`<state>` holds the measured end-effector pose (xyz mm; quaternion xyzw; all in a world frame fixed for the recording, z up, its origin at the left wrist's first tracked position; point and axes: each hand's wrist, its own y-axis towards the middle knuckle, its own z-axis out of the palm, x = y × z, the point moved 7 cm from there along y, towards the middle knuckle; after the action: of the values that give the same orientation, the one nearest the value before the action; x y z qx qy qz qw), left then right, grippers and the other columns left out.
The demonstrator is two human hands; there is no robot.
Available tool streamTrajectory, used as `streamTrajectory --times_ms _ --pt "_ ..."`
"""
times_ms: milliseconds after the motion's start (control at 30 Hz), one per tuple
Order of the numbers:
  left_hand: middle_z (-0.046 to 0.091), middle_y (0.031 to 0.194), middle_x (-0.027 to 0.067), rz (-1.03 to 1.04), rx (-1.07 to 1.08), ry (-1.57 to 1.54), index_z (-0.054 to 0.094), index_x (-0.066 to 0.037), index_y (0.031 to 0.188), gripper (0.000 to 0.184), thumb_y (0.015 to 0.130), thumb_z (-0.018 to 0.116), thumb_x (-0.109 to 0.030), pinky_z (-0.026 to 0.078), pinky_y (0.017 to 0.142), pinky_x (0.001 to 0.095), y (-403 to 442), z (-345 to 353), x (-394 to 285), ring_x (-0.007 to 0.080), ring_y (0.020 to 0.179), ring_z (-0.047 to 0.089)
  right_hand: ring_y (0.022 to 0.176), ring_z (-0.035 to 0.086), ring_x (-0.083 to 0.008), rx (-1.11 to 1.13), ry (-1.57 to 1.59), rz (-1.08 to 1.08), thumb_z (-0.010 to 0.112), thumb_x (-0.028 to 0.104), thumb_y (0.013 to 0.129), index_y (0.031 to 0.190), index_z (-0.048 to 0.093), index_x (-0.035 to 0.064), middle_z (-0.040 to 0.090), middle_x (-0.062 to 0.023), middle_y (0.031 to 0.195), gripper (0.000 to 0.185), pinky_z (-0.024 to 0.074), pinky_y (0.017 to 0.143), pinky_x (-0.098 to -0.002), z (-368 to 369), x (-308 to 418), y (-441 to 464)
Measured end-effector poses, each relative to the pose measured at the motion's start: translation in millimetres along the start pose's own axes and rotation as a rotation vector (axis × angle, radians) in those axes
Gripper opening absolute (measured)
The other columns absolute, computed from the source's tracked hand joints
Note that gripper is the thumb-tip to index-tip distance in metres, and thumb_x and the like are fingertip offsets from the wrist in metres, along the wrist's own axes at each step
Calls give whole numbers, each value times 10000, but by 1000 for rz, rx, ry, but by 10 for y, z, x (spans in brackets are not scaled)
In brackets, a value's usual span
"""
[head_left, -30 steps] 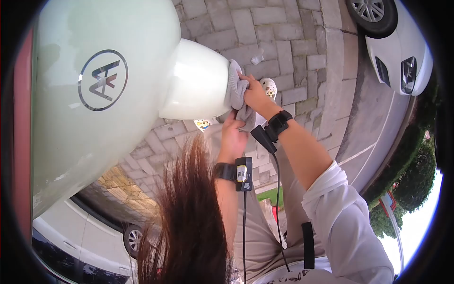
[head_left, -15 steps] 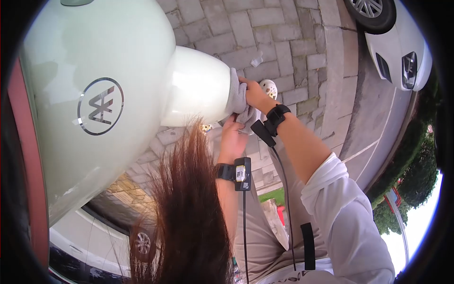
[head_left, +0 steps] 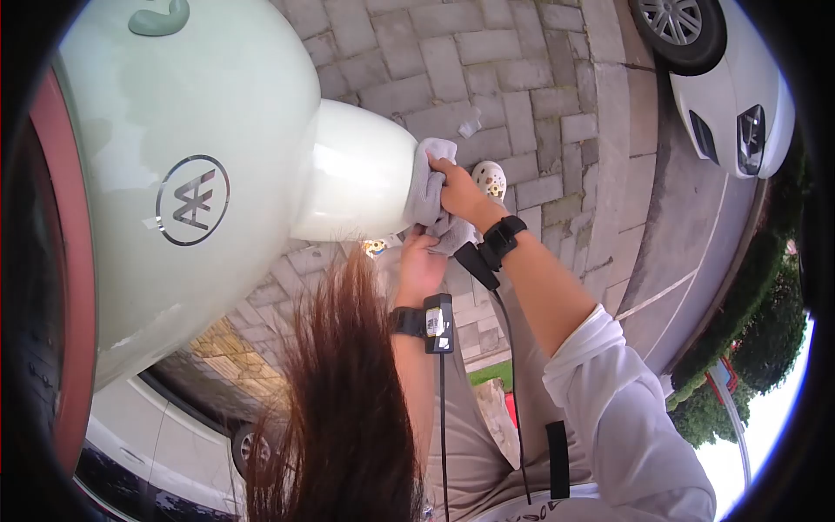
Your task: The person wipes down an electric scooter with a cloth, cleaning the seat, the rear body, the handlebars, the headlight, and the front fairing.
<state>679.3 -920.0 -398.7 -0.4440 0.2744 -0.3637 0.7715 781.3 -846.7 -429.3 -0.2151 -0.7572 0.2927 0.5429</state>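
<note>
A grey cloth is held against the end rim of a glossy white rounded part that juts from a large pale-green body. My right hand is closed on the cloth, its fingers bent over the outer side. Lower down, my left hand grips the cloth's near end, close to the rim, with some fingertips hidden in the folds. Black straps with small boxes and cables circle both wrists. An oval metallic emblem sits on the pale-green body.
Grey paving bricks lie below, with a white scrap on them. My decorated white shoes stand close by. Parked white cars show at right and lower left. Long hair hangs across the lower view.
The cloth looks more spread along the rim, and both hands have shifted slightly left and down in view with it. The whole view has moved a little.
</note>
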Motion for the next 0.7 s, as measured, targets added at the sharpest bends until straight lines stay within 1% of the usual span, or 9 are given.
streamTrajectory --times_ms 33,100,133,200,300,433,500,567,700 --pt "495 1077 64 3 0 1 436 -52 1115 406 715 424 16 463 729 324 45 14 39 204 910 528 914 515 -336 0 1 -3 405 -65 703 1228 400 46 515 -176 1022 536 408 769 -322 -8 9 40" --pt "497 1080 65 195 30 166 442 -47 1110 397 719 426 24 462 738 319 64 53 -2 197 895 533 882 524 -339 -22 6 -37 393 -56 715 1190 444 40 520 -180 1016 488 410 745 -322 -25 37 44" --pt "497 1080 65 189 30 159 442 -47 1110 397 719 426 24 462 738 319 43 38 34 197 895 533 882 524 -339 -21 -1 -31 393 -56 715 1190 444 40 520 -180 1016 488 410 745 -322 -15 22 -19" --pt "496 1087 71 -3 -87 14 446 -39 1097 382 722 431 35 413 842 343 20 -79 168 207 959 509 842 525 -347 -38 -38 -131 401 -43 716 1160 471 35 527 -180 983 456 412 725 -329 -2 79 -192" --pt "503 1086 68 -66 -180 -32 434 -38 1116 411 717 424 58 366 903 364 -138 -377 322 224 1019 482 827 519 -353 7 -156 -153 446 -25 665 1175 456 41 523 -173 960 514 415 723 -372 104 33 -517" --pt "454 1166 108 16 -180 -253 409 -44 1162 473 703 440 64 372 898 394 -383 -531 372 278 1087 432 915 473 -346 169 -176 -68 516 16 642 1221 405 57 466 -175 963 590 409 770 -348 685 -154 -1121" --pt "439 1181 113 172 -193 -32 402 -45 1172 483 703 445 60 363 905 401 -445 -475 175 280 1097 422 934 465 -339 159 -140 -13 523 27 643 1222 402 65 454 -174 969 594 406 779 -348 903 -219 -1286" --pt "423 1197 118 332 -208 189 395 -46 1182 493 703 450 56 354 912 408 -581 -354 -83 282 1106 411 911 468 -343 -42 34 39 523 21 646 1208 414 61 456 -172 963 574 408 780 -348 921 -198 -1355" --pt "392 1229 127 650 -271 619 381 -48 1201 513 703 460 47 335 926 421 -983 138 -684 286 1126 391 844 461 -312 -340 -26 -67 505 -6 625 1148 481 90 440 -157 938 531 395 771 -334 416 681 -1414"
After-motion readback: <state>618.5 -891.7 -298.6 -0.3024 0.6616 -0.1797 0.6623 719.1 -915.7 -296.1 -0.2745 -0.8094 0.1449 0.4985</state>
